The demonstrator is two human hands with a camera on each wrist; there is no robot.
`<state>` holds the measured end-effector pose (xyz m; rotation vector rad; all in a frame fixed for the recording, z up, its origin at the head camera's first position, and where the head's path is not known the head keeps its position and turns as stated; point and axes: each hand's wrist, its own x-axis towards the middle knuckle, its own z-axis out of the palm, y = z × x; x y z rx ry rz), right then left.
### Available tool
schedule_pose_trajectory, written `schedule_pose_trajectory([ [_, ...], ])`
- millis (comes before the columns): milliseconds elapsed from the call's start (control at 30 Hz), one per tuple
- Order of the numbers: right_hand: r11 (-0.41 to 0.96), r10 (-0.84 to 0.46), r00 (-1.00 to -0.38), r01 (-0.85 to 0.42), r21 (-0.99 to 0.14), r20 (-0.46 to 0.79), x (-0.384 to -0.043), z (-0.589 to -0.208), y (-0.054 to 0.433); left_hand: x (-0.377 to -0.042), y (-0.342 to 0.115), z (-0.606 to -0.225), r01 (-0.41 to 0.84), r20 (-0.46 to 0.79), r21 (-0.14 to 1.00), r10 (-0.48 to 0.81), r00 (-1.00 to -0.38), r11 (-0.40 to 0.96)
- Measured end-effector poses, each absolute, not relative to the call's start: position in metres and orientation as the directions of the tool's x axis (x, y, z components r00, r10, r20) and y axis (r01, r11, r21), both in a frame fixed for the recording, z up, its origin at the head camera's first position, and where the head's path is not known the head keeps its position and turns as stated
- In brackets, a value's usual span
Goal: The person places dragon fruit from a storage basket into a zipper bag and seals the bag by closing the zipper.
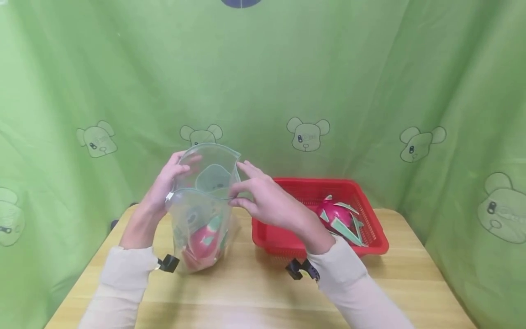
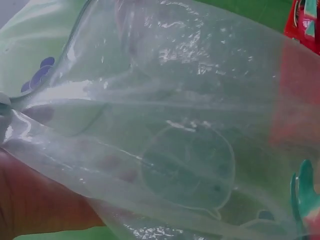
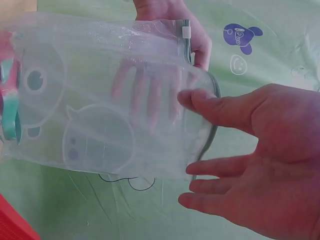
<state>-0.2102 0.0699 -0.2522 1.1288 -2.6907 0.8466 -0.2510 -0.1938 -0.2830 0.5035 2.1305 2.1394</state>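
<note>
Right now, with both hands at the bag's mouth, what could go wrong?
1. The bag is soft and creased, so its mouth may fold inward if the left hand or right hand lets go.
2. The fruit in the basket has leaves sticking out; if it goes in beside the fruit in the bag, they might catch on the plastic.

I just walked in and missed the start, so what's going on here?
A person has both hands at an upright, see-through bag, the left hand on one side and the right hand at the opposite edge. Its mouth is open. A dragon fruit sits inside; another lies in the red basket.
</note>
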Motion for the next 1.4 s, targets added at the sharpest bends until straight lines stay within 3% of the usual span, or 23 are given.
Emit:
schedule_pose_trajectory([
  [200, 0.511, -0.664, -0.697, -0.687, -0.516, 0.271, -0.208, -0.259, 0.079, -0.254, -0.191, -0.285, 0.092, 0.131, 0.984, 0.277, -0.952, -0.150],
  [400, 0.490, -0.660, -0.709, -0.656, -0.574, 0.248, -0.205, -0.262, 0.090, -0.249, -0.191, -0.285, 0.147, 0.179, 0.974, 0.194, -0.964, -0.170],
  [600, 0.399, -0.658, -0.688, -0.664, -0.632, 0.306, -0.209, -0.255, 0.110, -0.245, -0.194, -0.280, 0.185, 0.204, 0.972, 0.135, -0.970, -0.146],
  [733, 0.416, -0.577, -0.754, -0.601, -0.682, 0.312, -0.215, -0.252, 0.138, -0.248, -0.189, -0.278, 0.203, 0.214, 0.974, 0.112, -0.971, -0.103],
  [900, 0.531, -0.462, -0.841, -0.516, -0.672, 0.280, -0.221, -0.261, 0.171, -0.251, -0.182, -0.278, 0.202, 0.210, 0.976, 0.103, -0.972, -0.079],
  [1400, 0.798, -0.242, -0.959, -0.284, -0.532, 0.148, -0.243, -0.297, 0.231, -0.250, -0.176, -0.286, 0.217, 0.227, 0.970, 0.085, -0.970, -0.109],
])
